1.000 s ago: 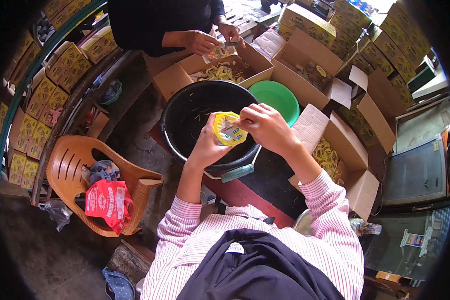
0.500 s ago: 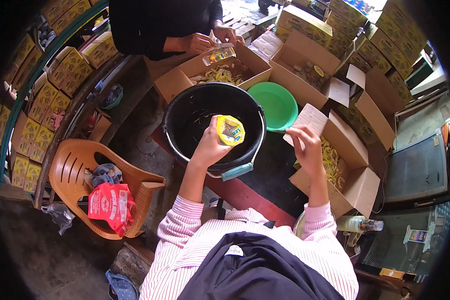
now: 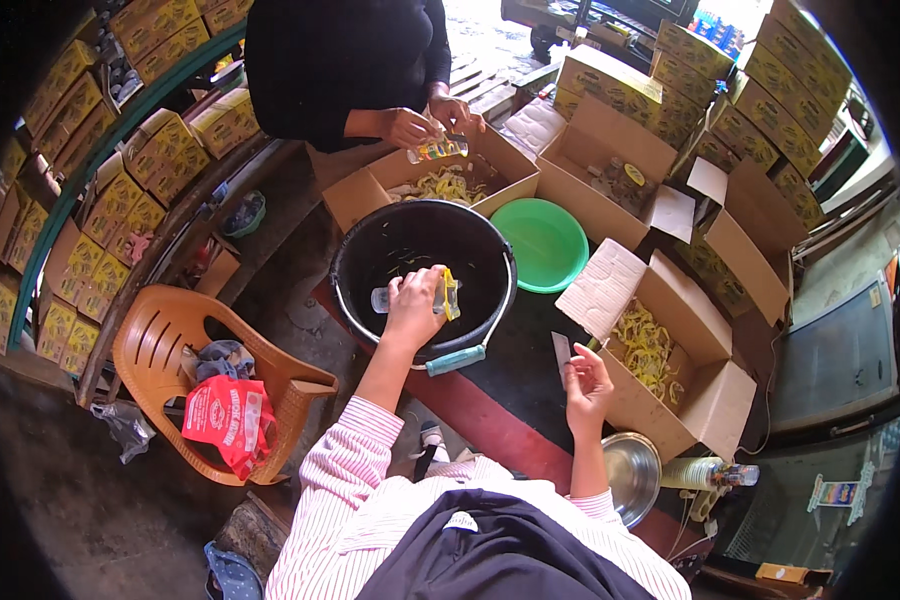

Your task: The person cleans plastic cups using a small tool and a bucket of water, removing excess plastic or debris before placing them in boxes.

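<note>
My left hand (image 3: 416, 308) is closed around a clear plastic cup with a yellow printed band (image 3: 451, 294). It holds the cup tipped on its side over the black bucket (image 3: 510, 262). A few thin yellow scraps lie inside the bucket, whose wire handle has a blue-green grip (image 3: 456, 361). Farther right, my right hand (image 3: 589, 388) pinches a thin, flat, greyish blade-like strip (image 3: 562, 352), clear of the cup. Beside that hand stands an open cardboard box (image 3: 692, 300) holding many curled yellow strips (image 3: 646, 345).
Across from me a person's hands (image 3: 432, 124) hold another clear cup (image 3: 438, 150) over a box of yellow strips (image 3: 445, 186). A green basin (image 3: 540, 245) adjoins the bucket. Nearby are a metal bowl (image 3: 634, 470), stacked cups (image 3: 692, 473) and a brown chair (image 3: 160, 335) bearing a red bag (image 3: 228, 422).
My left hand has turned the cup from opening-up to lying sideways over the bucket. My right hand has moved down and left, and the strip in it now shows clearly.
</note>
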Demonstrator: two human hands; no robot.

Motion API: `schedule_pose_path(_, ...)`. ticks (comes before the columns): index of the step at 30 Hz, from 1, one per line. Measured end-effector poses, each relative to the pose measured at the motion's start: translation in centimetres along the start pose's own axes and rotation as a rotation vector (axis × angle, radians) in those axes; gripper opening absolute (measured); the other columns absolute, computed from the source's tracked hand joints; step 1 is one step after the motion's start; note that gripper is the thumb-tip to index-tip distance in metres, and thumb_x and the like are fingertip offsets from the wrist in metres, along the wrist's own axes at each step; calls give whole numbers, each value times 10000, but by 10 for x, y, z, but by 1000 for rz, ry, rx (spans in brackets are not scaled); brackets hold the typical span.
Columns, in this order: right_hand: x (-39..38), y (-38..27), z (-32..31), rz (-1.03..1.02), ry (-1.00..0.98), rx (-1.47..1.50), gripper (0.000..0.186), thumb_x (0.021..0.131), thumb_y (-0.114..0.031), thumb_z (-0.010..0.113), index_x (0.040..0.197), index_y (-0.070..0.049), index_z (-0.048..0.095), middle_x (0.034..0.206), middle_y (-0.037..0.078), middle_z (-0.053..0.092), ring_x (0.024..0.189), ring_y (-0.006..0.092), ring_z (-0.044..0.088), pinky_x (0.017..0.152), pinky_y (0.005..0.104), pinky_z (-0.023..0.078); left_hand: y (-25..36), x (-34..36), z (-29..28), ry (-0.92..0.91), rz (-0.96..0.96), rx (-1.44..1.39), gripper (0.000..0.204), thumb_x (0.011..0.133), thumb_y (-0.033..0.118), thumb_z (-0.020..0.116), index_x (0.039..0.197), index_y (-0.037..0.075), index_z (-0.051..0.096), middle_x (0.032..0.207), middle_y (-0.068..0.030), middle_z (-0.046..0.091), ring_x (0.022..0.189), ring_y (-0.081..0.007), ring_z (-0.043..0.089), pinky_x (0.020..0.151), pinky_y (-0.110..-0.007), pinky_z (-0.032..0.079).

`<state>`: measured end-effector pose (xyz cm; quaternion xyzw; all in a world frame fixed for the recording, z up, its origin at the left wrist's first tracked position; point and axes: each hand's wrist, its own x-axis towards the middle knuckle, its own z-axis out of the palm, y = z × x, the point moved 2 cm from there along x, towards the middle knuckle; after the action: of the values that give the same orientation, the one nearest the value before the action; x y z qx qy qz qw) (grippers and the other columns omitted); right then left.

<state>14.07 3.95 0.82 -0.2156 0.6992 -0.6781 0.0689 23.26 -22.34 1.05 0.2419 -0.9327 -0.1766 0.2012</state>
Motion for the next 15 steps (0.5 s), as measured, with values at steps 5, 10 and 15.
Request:
schedule_pose_path(5,-4,2,21,21,-56,47,270,774,38,587,1026,-58,605,775,11,587,694,66,542,620,205,433,0,-2,6,-11,36,250,437,611,96,683,1015,151,526,896,-30,576,922,-204,542,844,-388,327)
schedule_pose_path(10,-10,-5,29,-40,-85,60,272,789,57,571,1039,-49,591,775,-5,557,655,35,494,555,170,390,10,2,4,-143,62,480,388,644,88,655,1002,184,541,914,-17,571,936,-195,536,847,-404,303)
schedule_pose_path(15,-18,-9,22,-67,-93,65,273,798,64,564,1049,-41,582,776,-15,543,649,28,477,550,161,378,5,2,9,-38,115,506,377,612,47,637,958,175,559,887,-27,572,905,-211,539,802,-392,314)
